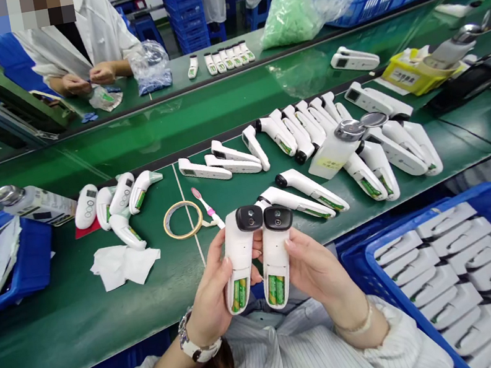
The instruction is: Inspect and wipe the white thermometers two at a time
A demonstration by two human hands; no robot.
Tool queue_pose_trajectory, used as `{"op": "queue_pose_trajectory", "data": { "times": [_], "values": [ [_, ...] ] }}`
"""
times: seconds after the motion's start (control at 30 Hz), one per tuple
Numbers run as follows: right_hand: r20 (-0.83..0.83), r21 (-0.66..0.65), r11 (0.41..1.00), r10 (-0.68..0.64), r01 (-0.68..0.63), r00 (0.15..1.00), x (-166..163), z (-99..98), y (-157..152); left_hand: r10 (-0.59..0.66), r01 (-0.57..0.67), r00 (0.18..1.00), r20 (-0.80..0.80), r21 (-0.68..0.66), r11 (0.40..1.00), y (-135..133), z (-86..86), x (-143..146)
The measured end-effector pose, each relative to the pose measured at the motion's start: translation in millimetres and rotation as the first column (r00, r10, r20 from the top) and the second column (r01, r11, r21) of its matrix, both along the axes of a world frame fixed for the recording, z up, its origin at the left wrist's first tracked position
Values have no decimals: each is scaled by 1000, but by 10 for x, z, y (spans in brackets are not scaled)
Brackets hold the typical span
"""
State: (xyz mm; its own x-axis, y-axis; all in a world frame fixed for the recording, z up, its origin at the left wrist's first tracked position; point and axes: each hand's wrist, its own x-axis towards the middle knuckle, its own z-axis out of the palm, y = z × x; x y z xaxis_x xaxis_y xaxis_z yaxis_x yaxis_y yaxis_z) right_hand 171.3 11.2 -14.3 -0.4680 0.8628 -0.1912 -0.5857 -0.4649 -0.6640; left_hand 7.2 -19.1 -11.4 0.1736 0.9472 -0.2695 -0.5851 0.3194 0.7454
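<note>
The left hand (212, 296) is closed around a white plastic handheld thermometer with a black sensor head (239, 251), with its fingers wrapped about the lower body. The right hand (319, 272) grips a second white plastic thermometer (275, 257) in the same way. Neither hand is spread; each is curled around its own handle.

The 2 are held upright, side by side and touching at the heads, over the near edge of the green table (84, 318), close to the person's chest. Their uncovered battery bays face the camera, and the 2 green cells in each show plainly. The grip seems placed to leave those bays unblocked.

Just beyond lie a ring of yellowish tape (182, 219), a pink toothbrush (206, 206) and a row of white thermometers (311, 129). A blue plastic crate (363, 252) of white parts stands to the right.
</note>
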Motion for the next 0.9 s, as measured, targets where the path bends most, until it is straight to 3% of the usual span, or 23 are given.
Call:
{"op": "queue_pose_trajectory", "data": {
  "times": [0.3, 0.5, 0.73, 0.83, 0.9],
  "values": [
    [-17, -11, 1000, -13, 13, 1000, -6, -8, -15, -100, 102, 991, -90, 14, 995, 1, -32, -47],
    [27, -57, 998, -21, 23, 999, 3, 17, -19, -69, 73, 994, -89, 40, 997, 10, -55, -35],
    [113, -60, 996, -59, 66, 992, -45, -47, 13, -72, 58, 986, -152, -95, 994, -33, -35, -24],
    [169, 0, 996, -90, 91, 981, -55, -84, 1, -88, 80, 995, -48, -151, 985, -4, 1, -18],
    [219, 144, 974, -206, 178, 954, -44, -108, -8, -90, 103, 992, 90, -156, 982, 17, 21, -26]
  ]
}}
